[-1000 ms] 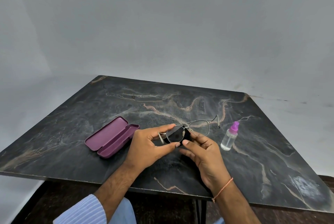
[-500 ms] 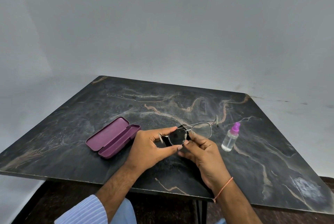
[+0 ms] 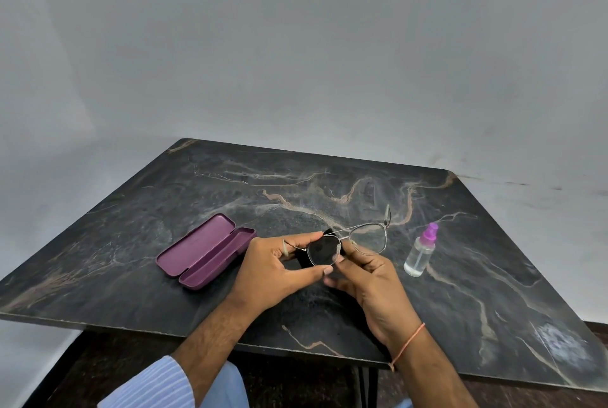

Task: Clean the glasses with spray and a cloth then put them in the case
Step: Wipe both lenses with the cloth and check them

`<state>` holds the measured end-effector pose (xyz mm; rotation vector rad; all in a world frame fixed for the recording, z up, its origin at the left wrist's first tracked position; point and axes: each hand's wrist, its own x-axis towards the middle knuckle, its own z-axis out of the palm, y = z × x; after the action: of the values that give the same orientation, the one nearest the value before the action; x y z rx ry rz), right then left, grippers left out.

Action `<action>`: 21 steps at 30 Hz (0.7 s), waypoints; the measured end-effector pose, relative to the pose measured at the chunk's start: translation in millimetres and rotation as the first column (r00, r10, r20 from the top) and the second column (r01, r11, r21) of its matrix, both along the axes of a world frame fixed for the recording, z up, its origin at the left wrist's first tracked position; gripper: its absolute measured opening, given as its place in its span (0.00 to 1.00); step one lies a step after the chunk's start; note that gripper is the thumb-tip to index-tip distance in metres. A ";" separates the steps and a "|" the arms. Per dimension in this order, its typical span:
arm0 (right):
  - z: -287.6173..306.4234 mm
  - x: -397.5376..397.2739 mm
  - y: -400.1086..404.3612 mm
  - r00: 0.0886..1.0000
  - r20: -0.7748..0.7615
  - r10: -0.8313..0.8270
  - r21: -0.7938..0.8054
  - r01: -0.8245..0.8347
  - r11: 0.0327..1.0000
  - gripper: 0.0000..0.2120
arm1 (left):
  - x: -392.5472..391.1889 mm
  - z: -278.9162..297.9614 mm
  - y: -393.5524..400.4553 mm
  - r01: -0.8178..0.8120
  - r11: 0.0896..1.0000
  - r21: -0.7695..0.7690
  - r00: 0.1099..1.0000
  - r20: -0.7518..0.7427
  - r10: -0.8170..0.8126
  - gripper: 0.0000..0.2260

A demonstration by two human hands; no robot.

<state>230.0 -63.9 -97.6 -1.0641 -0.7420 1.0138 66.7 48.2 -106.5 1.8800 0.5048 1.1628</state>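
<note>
currently, glasses (image 3: 348,241) are held above the desk (image 3: 493,276), left hand (image 3: 276,266) grip pinching the frame, right hand (image 3: 368,279) grip rubbing a black cloth (image 3: 324,251) on one lens; wiping step judged underway, other lens next, case (image 3: 204,253) lying open.

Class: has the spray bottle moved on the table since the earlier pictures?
No. The spray bottle stands at the same pale vein of the table, right of the glasses.
</note>
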 end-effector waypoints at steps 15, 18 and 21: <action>2.7 -1.6 -0.6 0.998 0.054 0.017 -0.015 -0.016 1.000 0.14 | -0.8 -0.3 0.8 0.009 1.000 0.004 1.000 -0.013 -0.009 0.25; 4.0 -2.1 -2.4 0.991 0.122 0.054 -0.024 -0.051 0.998 0.16 | -0.1 -3.4 3.1 0.017 1.000 0.025 1.000 -0.015 -0.017 0.25; 3.3 -1.7 -4.0 0.997 0.081 0.011 -0.006 -0.010 1.000 0.15 | 0.7 -4.9 4.6 0.031 1.000 -0.002 1.000 0.005 -0.031 0.26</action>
<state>228.3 -67.9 -94.3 -1.1126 -0.8110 0.9869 67.5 52.9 -111.4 1.8768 0.4723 1.1458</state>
